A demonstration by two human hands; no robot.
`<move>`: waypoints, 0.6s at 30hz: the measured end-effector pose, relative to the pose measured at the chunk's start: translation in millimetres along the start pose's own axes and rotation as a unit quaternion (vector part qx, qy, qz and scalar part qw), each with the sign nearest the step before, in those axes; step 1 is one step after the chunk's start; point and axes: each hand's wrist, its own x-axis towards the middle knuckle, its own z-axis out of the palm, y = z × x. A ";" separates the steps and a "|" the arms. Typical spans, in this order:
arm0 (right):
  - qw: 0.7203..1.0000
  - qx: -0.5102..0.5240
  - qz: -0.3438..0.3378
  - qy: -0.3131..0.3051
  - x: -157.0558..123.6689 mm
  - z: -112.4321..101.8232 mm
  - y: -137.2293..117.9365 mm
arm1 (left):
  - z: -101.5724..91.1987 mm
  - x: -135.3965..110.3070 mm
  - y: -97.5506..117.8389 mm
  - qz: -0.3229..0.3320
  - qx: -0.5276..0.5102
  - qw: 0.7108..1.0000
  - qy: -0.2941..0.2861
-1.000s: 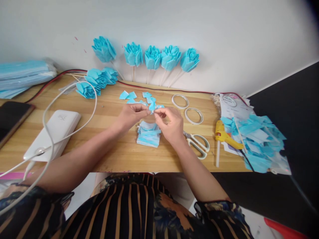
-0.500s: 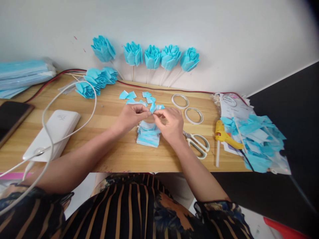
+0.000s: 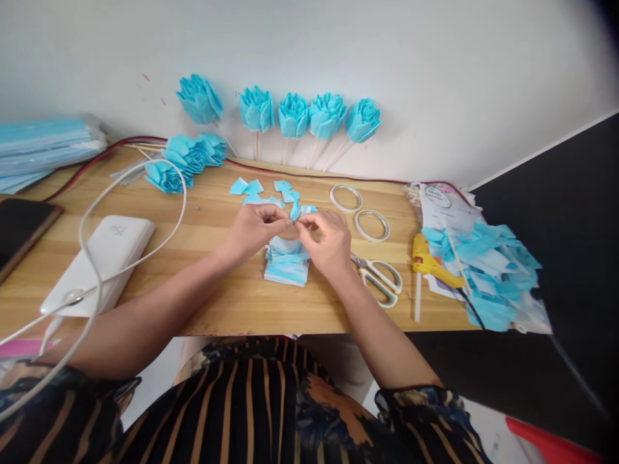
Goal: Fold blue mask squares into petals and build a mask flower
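My left hand (image 3: 256,229) and my right hand (image 3: 326,238) meet above the middle of the table, thumbs and fingers pinched together. Between their fingertips is a small blue fabric piece (image 3: 294,210), mostly covered by the fingers. Just below the hands lies a stack of blue-and-white fabric strips (image 3: 286,267), its upper end partly hidden. Several loose blue petal pieces (image 3: 252,187) are scattered on the wood behind my fingers. Scissors with pale handles (image 3: 384,280) lie beside my right wrist.
Blue fabric flowers on sticks (image 3: 293,116) lean against the wall. Two tape rolls (image 3: 372,225), a yellow glue gun (image 3: 425,263) and a heap of blue scraps (image 3: 503,270) are at the right. A white power bank (image 3: 104,261) with a looping cable and a phone (image 3: 24,232) lie left.
The whole scene has shifted slightly as the camera turned. Both hands remain pinched together at the same spot over the table, with little visible movement.
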 end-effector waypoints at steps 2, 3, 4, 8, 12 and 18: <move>1.000 -0.001 0.016 -0.007 0.1 0.1 -0.6 | -0.1 -0.5 1.3 0.003 0.007 1.000 0.001; 1.000 0.003 0.022 -0.010 0.1 0.0 -0.9 | -0.2 -0.6 1.6 0.004 0.009 1.000 0.003; 1.000 0.011 0.027 -0.011 0.1 -0.2 -1.1 | -0.3 -0.6 1.7 0.005 0.009 1.000 0.004; 0.998 0.052 0.038 -0.013 0.2 -1.3 -1.2 | -0.4 0.0 0.4 0.004 0.001 1.000 0.007; 0.996 0.070 0.049 -0.018 0.5 -1.9 -1.1 | -0.6 0.0 -0.4 -0.001 0.004 1.000 0.008; 0.994 0.075 0.077 -0.026 1.2 -1.9 -2.1 | -1.8 0.1 -1.3 0.012 0.016 1.000 0.000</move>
